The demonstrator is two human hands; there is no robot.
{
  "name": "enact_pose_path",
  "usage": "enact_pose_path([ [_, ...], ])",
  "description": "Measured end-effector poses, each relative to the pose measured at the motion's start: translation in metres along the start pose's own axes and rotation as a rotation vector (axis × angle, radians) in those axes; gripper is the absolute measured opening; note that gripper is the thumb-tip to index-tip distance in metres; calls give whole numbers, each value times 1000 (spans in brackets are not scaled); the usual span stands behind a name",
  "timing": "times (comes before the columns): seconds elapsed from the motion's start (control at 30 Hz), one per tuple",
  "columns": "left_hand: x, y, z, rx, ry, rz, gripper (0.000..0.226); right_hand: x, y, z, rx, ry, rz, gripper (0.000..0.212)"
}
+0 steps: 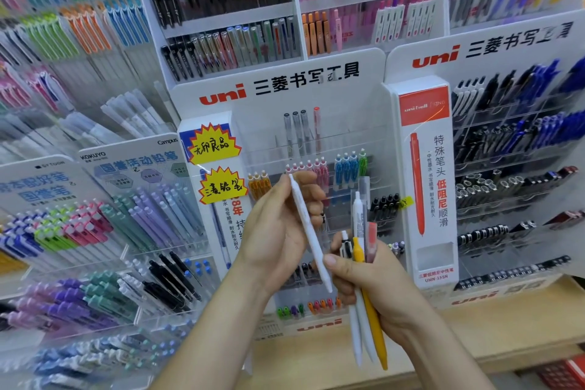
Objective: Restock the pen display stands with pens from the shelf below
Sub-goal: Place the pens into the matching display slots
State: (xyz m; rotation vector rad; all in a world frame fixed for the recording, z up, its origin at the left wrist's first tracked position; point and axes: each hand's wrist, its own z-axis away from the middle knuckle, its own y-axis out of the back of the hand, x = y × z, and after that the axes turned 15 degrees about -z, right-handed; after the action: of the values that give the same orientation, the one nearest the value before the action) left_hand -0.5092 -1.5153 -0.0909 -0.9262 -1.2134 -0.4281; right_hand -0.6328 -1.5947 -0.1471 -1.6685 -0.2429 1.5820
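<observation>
White pen (pixel 308 231), long and thin, pinched up high in the left hand (pixel 278 231), fingers shut on it. Low tip touching the right thumb. Tilted: top end up and a bit left, low end down and right.

Right hand (pixel 373 282) clamped on a bunch of pens (pixel 364 266): white ones, a yellow one, a clear one with a red end. Pointing almost straight up and down.

Just behind both hands, the middle pen stand (pixel 376 95), with many clear slots nearly bare. Only a few pens up top and small rows lower down. Left hand nearer to those slots, so probably the white pen goes in next, top end first, up and back.

Hard to tell which slot fits the white pen. Lower slots hidden behind the hands. Shelf below cut off at the bottom edge. Pens at the far left blurry.
</observation>
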Motion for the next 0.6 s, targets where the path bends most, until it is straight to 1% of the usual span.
enact_pose_path([
  [0.07, 1, 4, 2, -1, -25, -51, 27, 0, 0, 1, 13, 20, 22, 18],
  [0.17, 12, 8, 6, 16, -45, -33, 20, 1, -1, 2, 16, 27, 14, 19],
  [0.2, 16, 8, 7, 53, -68, -116, 19, 1, -1, 3, 13, 21, 8, 19],
  [0.23, 20, 9, 8, 106, -107, -300, 19, 1, -1, 3, 9, 11, 3, 20],
  [0.27, 22, 9, 10, 157, -158, -560, 20, 1, -1, 2, 2, 2, -2, 20],
  [0.3, 23, 7, 12, 166, -196, -811, 19, 1, -2, 2, -7, -6, -6, 20],
  [0.33, 21, 4, 14, 128, -212, -992, 17, 1, -2, 2, -18, -10, -6, 19],
  [0.37, 17, 2, 17, 74, -203, -1089, 14, 1, -3, 2, -32, -12, -3, 16],
  [0.43, 11, -2, 20, -27, -125, -1094, 5, 1, -6, 3, -58, -14, 4, 15],
  [0.47, 9, -2, 21, -71, -79, -1058, 7, 2, -7, 3, -68, -18, 6, 17],
  [0.5, 9, -2, 20, -102, -35, -1024, 10, 2, -6, 3, -72, -21, 10, 22],
  [0.53, 9, -1, 18, -116, -4, -1011, 11, 3, -5, 3, -73, -25, 21, 34],
  [0.6, 9, 1, 18, -106, 38, -1046, 10, 5, -3, 3, -65, -28, 40, 52],
])
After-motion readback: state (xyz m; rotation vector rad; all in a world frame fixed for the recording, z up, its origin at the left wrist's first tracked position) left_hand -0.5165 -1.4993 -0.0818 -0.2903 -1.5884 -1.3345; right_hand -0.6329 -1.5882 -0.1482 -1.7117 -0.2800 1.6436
